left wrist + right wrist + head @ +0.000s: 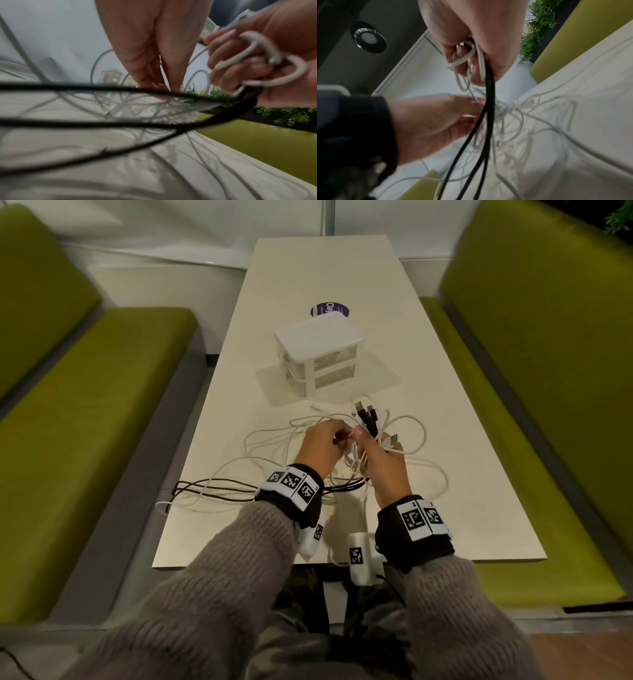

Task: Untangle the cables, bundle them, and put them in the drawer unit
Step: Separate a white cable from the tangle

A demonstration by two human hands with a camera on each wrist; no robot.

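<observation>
A tangle of white cables [274,440] and black cables [212,487] spreads over the near half of the cream table [445,474]. My right hand [371,448] grips a bunch of them in its fist, with black USB plugs [368,414] sticking up out of it. White loops [467,56] and black strands [488,94] hang from the right hand [471,40]. My left hand [337,436] pinches a thin white cable just left of the bunch; its fingertips [164,93] are pressed together. The white drawer unit [318,354] stands beyond, with its drawers pushed in.
Green bench seats [85,405] flank the table on both sides. A dark round sticker [329,309] lies behind the drawer unit. Cable loops hang past the table's left front edge [164,505]. Green plants [539,27] stand behind the right bench.
</observation>
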